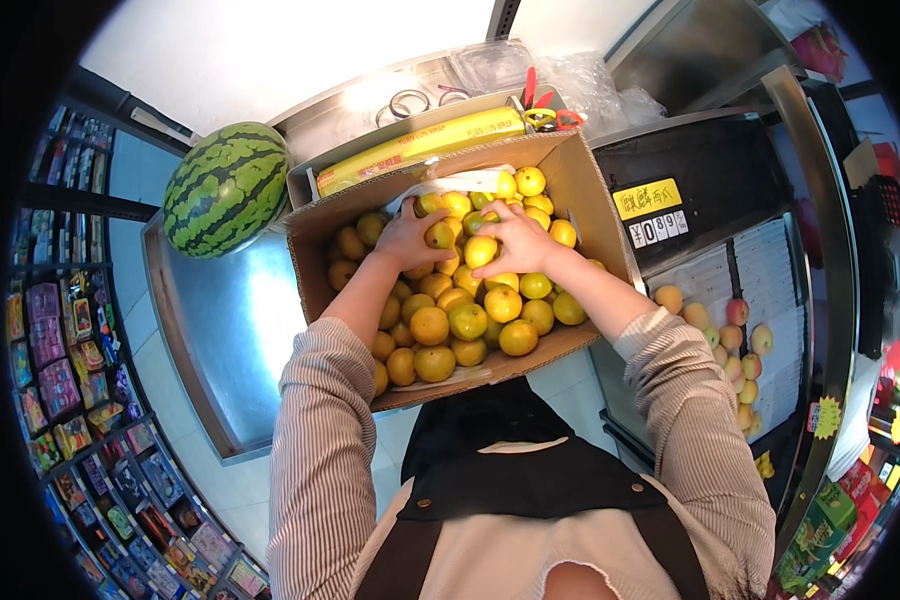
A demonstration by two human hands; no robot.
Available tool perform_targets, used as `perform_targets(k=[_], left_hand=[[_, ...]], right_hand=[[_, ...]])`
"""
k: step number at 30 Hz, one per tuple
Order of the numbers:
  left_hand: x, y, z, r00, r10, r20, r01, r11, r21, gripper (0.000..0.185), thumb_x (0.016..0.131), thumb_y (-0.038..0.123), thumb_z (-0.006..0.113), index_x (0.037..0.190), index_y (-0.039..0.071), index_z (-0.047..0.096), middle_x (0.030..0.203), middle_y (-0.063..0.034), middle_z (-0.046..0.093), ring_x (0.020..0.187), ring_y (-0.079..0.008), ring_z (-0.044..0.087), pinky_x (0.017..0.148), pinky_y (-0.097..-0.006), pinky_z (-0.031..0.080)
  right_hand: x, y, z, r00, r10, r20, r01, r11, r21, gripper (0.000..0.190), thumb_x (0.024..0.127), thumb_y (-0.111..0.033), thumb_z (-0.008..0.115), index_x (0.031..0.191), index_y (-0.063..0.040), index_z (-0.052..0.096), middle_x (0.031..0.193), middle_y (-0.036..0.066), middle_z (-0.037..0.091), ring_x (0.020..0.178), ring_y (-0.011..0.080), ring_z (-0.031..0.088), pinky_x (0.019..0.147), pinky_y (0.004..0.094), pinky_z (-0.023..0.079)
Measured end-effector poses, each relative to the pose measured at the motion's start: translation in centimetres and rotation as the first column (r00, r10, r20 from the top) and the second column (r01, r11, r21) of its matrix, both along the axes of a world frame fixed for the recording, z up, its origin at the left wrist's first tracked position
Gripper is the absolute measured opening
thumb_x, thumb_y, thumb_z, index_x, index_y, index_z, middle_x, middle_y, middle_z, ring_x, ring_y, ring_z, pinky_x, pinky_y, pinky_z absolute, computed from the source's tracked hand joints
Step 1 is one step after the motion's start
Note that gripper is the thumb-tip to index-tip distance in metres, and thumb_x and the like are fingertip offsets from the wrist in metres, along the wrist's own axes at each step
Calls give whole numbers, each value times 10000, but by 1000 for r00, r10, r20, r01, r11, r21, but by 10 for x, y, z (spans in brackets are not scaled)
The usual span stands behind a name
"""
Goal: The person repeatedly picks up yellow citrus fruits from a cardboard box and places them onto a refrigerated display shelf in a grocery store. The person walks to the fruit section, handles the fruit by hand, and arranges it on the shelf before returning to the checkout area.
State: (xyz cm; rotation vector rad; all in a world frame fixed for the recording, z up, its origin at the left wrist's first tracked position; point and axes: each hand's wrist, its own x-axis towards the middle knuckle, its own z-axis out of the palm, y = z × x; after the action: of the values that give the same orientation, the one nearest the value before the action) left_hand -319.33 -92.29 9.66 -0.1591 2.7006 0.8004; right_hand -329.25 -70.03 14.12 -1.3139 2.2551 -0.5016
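A cardboard box (450, 385) full of yellow-orange citrus fruit stands in front of me, and both my hands reach into it. My left hand (403, 238) has its fingers and thumb around a greenish-yellow citrus fruit (440, 235) near the middle of the pile. Close by on the right, my right hand (523, 241) curls around a yellow citrus fruit (481, 251). Some of its fingertips are hidden among the fruit. White paper or liner (469, 181) shows along the box's far side. More loose citrus fruit (429, 326) lies nearer to me in the box.
A watermelon (229, 187) sits left of the box, on a metal counter (232, 330). Behind the box are a yellow wrap carton (427, 150) and scissors (540, 118). Peach-like fruit (735, 337) lies in a display at right. Packaged goods fill a shelf (105, 390) at left.
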Motion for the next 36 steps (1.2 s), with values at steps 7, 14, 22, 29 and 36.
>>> perform_targets(k=[7,14,22,29,36], left_hand=[[-6,-2,3,999,2,34,0,999,-39,941,584,619,782,1400,306,433,1456,-294,261,1336,-416,349,1093,-414,332],[-26,-1,-1,975,-115,189,149,974,-173,1181,522,617,821,1488,322,209,1288,-344,485,1197,-411,520,989,-440,428],[-11,-3,-13,994,-108,6,105,943,-315,914,637,622,739,1415,313,371,1350,-333,419,1206,-450,487,939,-479,472],[-3,8,22,871,-80,-485,38,995,-95,689,741,325,757,1341,146,467,1268,-172,525,1202,-348,477,1024,-428,386],[16,115,115,596,245,-765,18,948,317,525,930,270,591,1348,-6,433,1317,-187,468,1176,-305,469,996,-379,396]], right_hand=[[13,70,60,769,-276,577,467,859,-212,586,765,-380,756,1161,19,591,1207,118,511,1164,222,497,996,348,413],[104,150,116,418,-253,873,814,531,-235,697,786,-478,657,1257,12,504,1207,92,522,963,158,586,735,294,528],[206,221,127,217,35,976,970,105,-219,690,748,-575,668,1146,-24,546,1307,151,438,999,271,583,647,323,547],[322,311,108,57,75,996,986,-159,-44,697,831,-527,597,1287,-12,486,1078,125,592,805,186,615,659,296,545],[469,422,78,41,181,983,752,-653,89,570,909,-564,511,1191,-69,535,1124,69,600,966,209,608,726,359,544]])
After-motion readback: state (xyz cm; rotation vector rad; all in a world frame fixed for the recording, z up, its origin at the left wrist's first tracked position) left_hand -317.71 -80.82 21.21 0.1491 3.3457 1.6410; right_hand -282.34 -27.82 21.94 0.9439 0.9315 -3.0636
